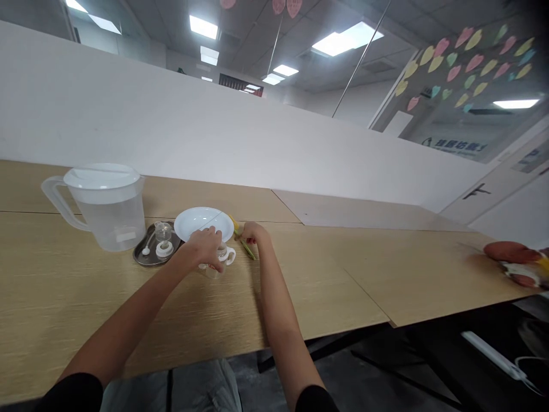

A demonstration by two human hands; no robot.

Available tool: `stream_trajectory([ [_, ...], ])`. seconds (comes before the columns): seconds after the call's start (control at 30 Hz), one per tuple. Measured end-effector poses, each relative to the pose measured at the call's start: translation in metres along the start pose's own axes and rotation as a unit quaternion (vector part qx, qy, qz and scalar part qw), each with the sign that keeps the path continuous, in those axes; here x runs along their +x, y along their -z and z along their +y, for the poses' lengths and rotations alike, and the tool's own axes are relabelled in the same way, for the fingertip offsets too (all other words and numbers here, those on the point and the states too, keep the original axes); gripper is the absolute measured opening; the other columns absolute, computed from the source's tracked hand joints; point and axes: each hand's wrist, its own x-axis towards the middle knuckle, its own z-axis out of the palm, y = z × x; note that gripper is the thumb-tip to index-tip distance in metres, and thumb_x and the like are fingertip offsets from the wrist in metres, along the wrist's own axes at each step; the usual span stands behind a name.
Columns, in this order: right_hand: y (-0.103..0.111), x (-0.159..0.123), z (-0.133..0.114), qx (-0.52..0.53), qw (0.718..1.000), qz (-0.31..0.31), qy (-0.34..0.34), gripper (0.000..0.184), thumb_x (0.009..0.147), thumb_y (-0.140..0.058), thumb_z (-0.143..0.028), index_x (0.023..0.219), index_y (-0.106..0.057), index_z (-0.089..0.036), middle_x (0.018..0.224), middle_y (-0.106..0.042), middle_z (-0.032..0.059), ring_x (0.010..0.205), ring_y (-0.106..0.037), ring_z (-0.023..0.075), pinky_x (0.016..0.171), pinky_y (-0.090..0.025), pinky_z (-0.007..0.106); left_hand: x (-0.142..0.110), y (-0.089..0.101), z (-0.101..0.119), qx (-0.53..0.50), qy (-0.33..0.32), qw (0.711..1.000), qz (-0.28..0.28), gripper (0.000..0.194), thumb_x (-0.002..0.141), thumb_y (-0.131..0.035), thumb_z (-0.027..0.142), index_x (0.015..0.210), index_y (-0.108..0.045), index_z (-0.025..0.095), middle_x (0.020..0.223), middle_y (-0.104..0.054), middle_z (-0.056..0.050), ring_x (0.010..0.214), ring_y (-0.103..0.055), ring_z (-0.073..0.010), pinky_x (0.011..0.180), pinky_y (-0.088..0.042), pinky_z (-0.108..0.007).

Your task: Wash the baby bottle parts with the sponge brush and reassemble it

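Observation:
My left hand [206, 247] is closed around the top of a clear bottle [213, 272] with white side handles, which stands on the table. My right hand [254, 233] has its fingers curled down at a slim yellow-and-green stick [247, 249], seemingly pinching it; the fingertips are partly hidden. Behind my left hand is a white plate [198, 217]. Left of it, a small metal tray [148, 260] carries a clear bottle part [162, 230], a white ring-shaped cap [164, 249] and a small white piece with a thin tube [146, 250].
A large clear pitcher [114, 220] with a white lid and handle stands at the left, beside the tray. The wooden table [326, 274] runs along a white wall [240, 143]. A red and yellow bundle [512, 254] sits at the far right end.

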Motion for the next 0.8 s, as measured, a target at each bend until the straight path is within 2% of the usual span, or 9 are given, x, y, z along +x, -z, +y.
stream_trajectory([
  [0.1, 0.012, -0.010, -0.008, -0.016, 0.997, 0.078, 0.006, 0.034, 0.082, -0.071, -0.038, 0.101, -0.072, -0.009, 0.091, -0.075, 0.0161, 0.083, -0.071, 0.0222, 0.070, -0.050, 0.026, -0.005, 0.009, -0.013, -0.040, -0.026, 0.999, 0.012, 0.100, 0.055, -0.081, 0.058, 0.138, -0.045, 0.014, 0.139, -0.048, -0.021, 0.127, -0.049, -0.0350, 0.100, -0.044, -0.040],
  [0.17, 0.018, -0.017, -0.018, -0.020, 0.990, 0.139, 0.010, 0.034, 0.089, -0.061, -0.037, 0.109, -0.070, -0.011, 0.110, -0.072, 0.0186, 0.102, -0.069, 0.0250, 0.079, -0.050, 0.027, -0.010, 0.017, -0.031, -0.082, -0.028, 0.995, 0.044, 0.107, 0.059, -0.075, 0.064, 0.146, -0.036, 0.016, 0.144, -0.046, -0.019, 0.131, -0.047, -0.0331, 0.103, -0.041, -0.037],
  [0.23, 0.020, -0.023, -0.031, -0.006, 0.979, 0.204, 0.031, 0.034, 0.094, -0.051, -0.036, 0.114, -0.068, -0.014, 0.120, -0.069, 0.0163, 0.111, -0.065, 0.0253, 0.084, -0.049, 0.028, -0.013, 0.023, -0.056, -0.118, 0.017, 0.989, 0.085, 0.095, 0.070, -0.062, 0.067, 0.146, -0.039, 0.014, 0.142, -0.050, -0.017, 0.126, -0.051, -0.0304, 0.101, -0.041, -0.034],
  [0.3, 0.016, -0.028, -0.046, 0.014, 0.964, 0.248, 0.095, 0.033, 0.097, -0.044, -0.033, 0.115, -0.068, -0.018, 0.119, -0.070, 0.0123, 0.112, -0.064, 0.0230, 0.087, -0.048, 0.027, -0.014, 0.025, -0.085, -0.124, 0.087, 0.983, 0.101, 0.069, 0.085, -0.045, 0.062, 0.130, -0.056, 0.011, 0.129, -0.061, -0.018, 0.115, -0.059, -0.0302, 0.094, -0.044, -0.034],
  [0.37, 0.008, -0.029, -0.061, 0.022, 0.954, 0.245, 0.173, 0.035, 0.099, -0.039, -0.032, 0.118, -0.066, -0.019, 0.120, -0.070, 0.0096, 0.111, -0.064, 0.0209, 0.090, -0.046, 0.026, -0.013, 0.021, -0.110, -0.096, 0.170, 0.979, 0.053, 0.049, 0.089, -0.041, 0.047, 0.107, -0.068, 0.010, 0.112, -0.068, -0.021, 0.102, -0.064, -0.0318, 0.084, -0.046, -0.035],
  [0.47, -0.008, -0.026, -0.076, 0.003, 0.953, 0.197, 0.230, 0.039, 0.101, -0.038, -0.032, 0.130, -0.060, -0.019, 0.129, -0.067, 0.0085, 0.118, -0.061, 0.0199, 0.096, -0.043, 0.025, -0.010, 0.009, -0.136, -0.085, 0.260, 0.962, 0.014, 0.028, 0.077, -0.056, 0.029, 0.089, -0.071, 0.008, 0.095, -0.071, -0.024, 0.088, -0.067, -0.0328, 0.074, -0.048, -0.035],
  [0.6, -0.025, -0.017, -0.083, -0.049, 0.959, 0.135, 0.245, 0.043, 0.102, -0.035, -0.033, 0.138, -0.054, -0.020, 0.139, -0.060, 0.0068, 0.128, -0.055, 0.0195, 0.101, -0.040, 0.024, -0.006, -0.006, -0.143, -0.103, 0.289, 0.952, -0.014, 0.012, 0.063, -0.064, 0.020, 0.070, -0.069, 0.011, 0.071, -0.070, -0.019, 0.071, -0.067, -0.0295, 0.067, -0.048, -0.033],
  [0.7, -0.030, -0.011, -0.083, -0.062, 0.960, 0.127, 0.241, 0.042, 0.102, -0.033, -0.032, 0.131, -0.060, -0.019, 0.137, -0.062, 0.0087, 0.125, -0.057, 0.0209, 0.100, -0.041, 0.026, -0.003, -0.011, -0.142, -0.116, 0.293, 0.949, -0.028, 0.003, 0.058, -0.064, 0.016, 0.058, -0.065, 0.013, 0.062, -0.066, -0.017, 0.068, -0.067, -0.0290, 0.066, -0.049, -0.033],
  [0.8, -0.030, -0.008, -0.082, -0.070, 0.961, 0.124, 0.236, 0.043, 0.102, -0.031, -0.030, 0.121, -0.067, -0.014, 0.132, -0.064, 0.0132, 0.121, -0.060, 0.0230, 0.098, -0.042, 0.027, -0.002, -0.013, -0.143, -0.127, 0.291, 0.948, -0.022, 0.003, 0.057, -0.065, 0.015, 0.055, -0.063, 0.013, 0.062, -0.066, -0.017, 0.070, -0.067, -0.0294, 0.068, -0.050, -0.034],
])
